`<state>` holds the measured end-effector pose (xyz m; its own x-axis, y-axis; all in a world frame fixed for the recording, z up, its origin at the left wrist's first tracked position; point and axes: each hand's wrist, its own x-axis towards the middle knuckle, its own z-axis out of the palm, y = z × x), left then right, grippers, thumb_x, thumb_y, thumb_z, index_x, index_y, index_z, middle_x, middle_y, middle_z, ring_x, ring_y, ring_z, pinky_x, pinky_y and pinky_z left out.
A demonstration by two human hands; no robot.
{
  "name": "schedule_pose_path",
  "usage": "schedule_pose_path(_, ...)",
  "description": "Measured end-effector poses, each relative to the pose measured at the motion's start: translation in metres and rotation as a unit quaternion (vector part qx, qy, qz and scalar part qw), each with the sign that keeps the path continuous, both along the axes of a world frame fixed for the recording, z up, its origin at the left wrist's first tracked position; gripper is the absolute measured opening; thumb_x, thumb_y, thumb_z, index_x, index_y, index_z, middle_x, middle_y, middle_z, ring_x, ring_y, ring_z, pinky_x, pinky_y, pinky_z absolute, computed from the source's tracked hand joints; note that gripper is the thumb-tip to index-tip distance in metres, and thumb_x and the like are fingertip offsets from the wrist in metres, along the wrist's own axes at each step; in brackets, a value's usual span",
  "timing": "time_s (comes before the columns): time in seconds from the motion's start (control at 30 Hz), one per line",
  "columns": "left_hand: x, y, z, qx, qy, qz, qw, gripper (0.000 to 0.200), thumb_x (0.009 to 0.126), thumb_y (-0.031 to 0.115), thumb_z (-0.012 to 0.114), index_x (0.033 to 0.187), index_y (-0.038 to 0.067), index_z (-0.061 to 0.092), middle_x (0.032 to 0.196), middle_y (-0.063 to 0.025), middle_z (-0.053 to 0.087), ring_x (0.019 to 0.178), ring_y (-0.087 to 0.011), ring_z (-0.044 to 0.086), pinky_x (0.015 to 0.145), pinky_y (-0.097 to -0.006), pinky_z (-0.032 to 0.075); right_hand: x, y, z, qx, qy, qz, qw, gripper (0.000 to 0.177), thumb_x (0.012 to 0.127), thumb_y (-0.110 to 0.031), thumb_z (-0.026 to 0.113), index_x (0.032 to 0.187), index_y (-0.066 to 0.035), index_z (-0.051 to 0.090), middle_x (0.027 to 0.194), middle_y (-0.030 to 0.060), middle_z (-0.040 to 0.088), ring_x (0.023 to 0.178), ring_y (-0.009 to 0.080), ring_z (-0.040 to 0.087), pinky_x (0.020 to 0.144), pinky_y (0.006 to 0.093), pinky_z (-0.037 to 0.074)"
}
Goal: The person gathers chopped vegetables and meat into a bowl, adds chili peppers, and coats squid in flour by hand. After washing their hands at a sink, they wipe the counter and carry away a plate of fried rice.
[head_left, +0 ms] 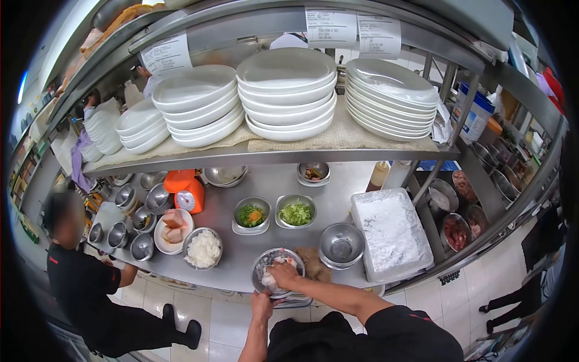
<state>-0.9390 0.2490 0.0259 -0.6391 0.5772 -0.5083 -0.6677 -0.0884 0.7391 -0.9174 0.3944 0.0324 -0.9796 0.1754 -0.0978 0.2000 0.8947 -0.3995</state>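
At the front edge of the steel counter, a metal bowl (257, 274) holds pale pieces under a white powder like flour. The fingers of my left hand (262, 306) are closed on the near rim of this bowl. My right hand (284, 275) reaches into it from the right, its powdered fingers bent down among the pieces; what they grasp cannot be made out. Just right of the bowl lies a brown, crumpled cloth or paper (313, 265). Beyond it are a nested pair of metal bowls (341, 244) and a tub of white powder (392, 232).
Bowls of chopped greens (251, 215) and shredded lettuce (295, 212) stand behind. To the left are a bowl of white rice-like food (203, 248), a plate of pale meat (174, 232) and an orange scale (186, 190). A shelf of stacked plates (286, 90) overhangs. A co-worker (78, 271) stands left.
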Motion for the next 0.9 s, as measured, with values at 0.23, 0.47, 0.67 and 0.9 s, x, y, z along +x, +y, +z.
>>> schedule_pose_path(0.23,0.001,0.001,0.004,-0.009,0.010,-0.015,1.000,0.040,0.075,0.000,0.039,0.114,-0.004,0.037,0.097,-0.0186,0.055,0.074,-0.0312,0.062,0.054,-0.0376,0.058,-0.001,0.005,0.016,-0.046,-0.006,-0.052,0.998,0.029,0.063,-0.025,0.061,0.086,-0.009,0.066,0.079,0.0176,0.064,0.075,0.0343,0.063,0.071,0.0424,0.049)
schedule_pose_path(0.47,-0.003,0.002,0.016,-0.028,-0.002,-0.006,1.000,0.037,0.077,0.002,0.039,0.113,-0.005,0.039,0.097,-0.0203,0.056,0.074,-0.0330,0.062,0.053,-0.0375,0.058,0.001,-0.001,0.067,-0.077,-0.113,-0.096,0.986,0.048,0.065,-0.036,0.059,0.095,0.002,0.063,0.089,0.0238,0.062,0.082,0.0340,0.063,0.080,0.0417,0.047)
schedule_pose_path(0.67,-0.021,-0.003,0.006,-0.011,-0.028,-0.052,0.998,0.039,0.075,0.003,0.040,0.114,-0.006,0.038,0.092,-0.0242,0.057,0.066,-0.0368,0.063,0.051,-0.0392,0.056,-0.015,0.000,0.078,-0.143,-0.159,-0.032,0.976,0.059,0.068,-0.024,0.058,0.116,0.008,0.045,0.114,0.0293,0.049,0.102,0.0383,0.053,0.086,0.0420,0.045)
schedule_pose_path(0.9,-0.025,-0.004,0.001,-0.008,-0.037,-0.088,0.995,0.043,0.074,0.002,0.038,0.115,-0.008,0.035,0.088,-0.0254,0.059,0.066,-0.0358,0.063,0.052,-0.0383,0.056,-0.016,0.000,0.068,-0.047,-0.031,0.050,0.997,0.042,0.070,-0.007,0.055,0.112,-0.010,0.053,0.101,0.0237,0.058,0.093,0.0366,0.058,0.079,0.0461,0.047)
